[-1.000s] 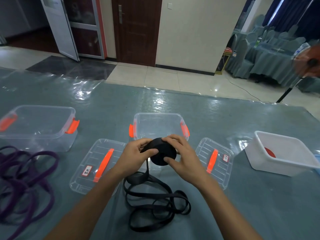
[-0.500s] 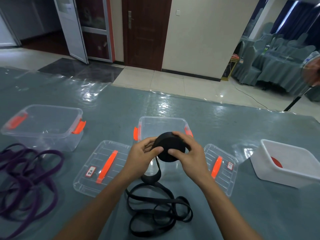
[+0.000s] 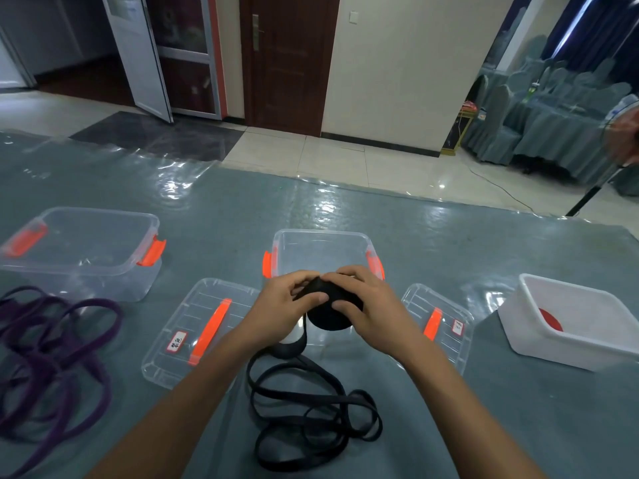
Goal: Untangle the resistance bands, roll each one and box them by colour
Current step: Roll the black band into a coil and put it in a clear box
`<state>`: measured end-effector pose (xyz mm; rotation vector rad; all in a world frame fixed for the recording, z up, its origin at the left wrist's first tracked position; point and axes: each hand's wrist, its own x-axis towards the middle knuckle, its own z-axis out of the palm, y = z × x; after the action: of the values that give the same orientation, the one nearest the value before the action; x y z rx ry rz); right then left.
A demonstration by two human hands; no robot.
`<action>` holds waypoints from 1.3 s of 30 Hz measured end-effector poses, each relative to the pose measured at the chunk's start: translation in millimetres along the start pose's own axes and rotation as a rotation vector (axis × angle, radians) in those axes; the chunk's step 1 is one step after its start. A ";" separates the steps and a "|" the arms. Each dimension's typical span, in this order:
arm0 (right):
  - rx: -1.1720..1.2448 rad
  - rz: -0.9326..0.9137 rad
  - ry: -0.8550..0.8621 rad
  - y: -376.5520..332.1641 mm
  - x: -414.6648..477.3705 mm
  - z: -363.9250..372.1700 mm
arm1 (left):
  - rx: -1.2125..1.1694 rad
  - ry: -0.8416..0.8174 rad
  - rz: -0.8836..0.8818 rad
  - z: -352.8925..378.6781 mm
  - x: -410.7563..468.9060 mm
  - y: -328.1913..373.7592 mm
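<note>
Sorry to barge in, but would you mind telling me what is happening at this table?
A person is rolling up a black band. Both the left hand and the right hand grip the roll just in front of the middle clear box, while the unrolled rest lies looped on the table. A tangle of purple bands waits on the left beside another clear box. Two lids lie flat, and a white tub sits on the right.
</note>
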<state>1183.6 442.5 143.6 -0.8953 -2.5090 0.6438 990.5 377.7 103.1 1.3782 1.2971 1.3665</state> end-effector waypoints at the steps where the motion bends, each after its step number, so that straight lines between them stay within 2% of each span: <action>1: 0.007 0.006 0.001 0.5 0.6 -0.2 | -0.007 0.009 0.006 2.8 -1.1 -0.5; 3: 0.106 0.033 0.066 0.4 -0.5 1.5 | -0.042 0.021 0.009 7.1 -3.5 -2.1; 6: 0.353 0.114 0.310 -3.1 -2.2 10.2 | -0.154 0.071 0.006 8.7 -6.3 -5.6; 8: 0.490 0.192 0.414 -7.1 -1.7 21.4 | -0.192 0.147 0.005 10.5 -8.4 -8.5; 11: 0.522 0.252 0.403 -11.9 -3.4 38.0 | -0.159 0.194 -0.012 9.2 -10.3 -12.9; 16: 0.008 0.034 0.196 1.3 -9.4 42.7 | -0.011 0.053 -0.080 -9.6 -8.3 -10.7; 19: -0.069 0.016 0.050 3.6 -9.0 44.1 | 0.122 -0.024 -0.104 -15.0 -6.2 -8.1; 21: 0.025 0.045 0.056 4.9 -7.1 43.1 | 0.149 -0.029 -0.087 -14.4 -6.1 -6.5; 25: 0.365 0.196 0.271 6.9 -4.9 37.6 | 0.115 0.077 -0.079 -5.5 -10.8 -9.8; 28: 0.449 0.281 0.388 4.1 -5.3 43.6 | 0.074 0.197 -0.074 11.7 -20.3 -20.4; 31: 0.438 0.274 0.416 -2.5 -6.9 57.4 | 0.061 0.299 -0.081 23.3 -24.4 -30.7; 33: 0.301 0.208 0.371 1.1 -9.2 63.2 | 0.083 0.284 -0.111 20.1 -20.6 -34.8; 37: -0.040 0.067 0.045 17.7 -17.5 68.7 | 0.165 0.179 -0.200 3.1 -8.7 -39.0; 39: -0.132 0.019 -0.028 23.9 -20.0 72.5 | 0.186 0.108 -0.245 0.1 -3.4 -39.6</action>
<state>1172.9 425.0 67.4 -0.9643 -2.5954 0.5043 985.7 381.1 63.9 1.2302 1.6414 1.1899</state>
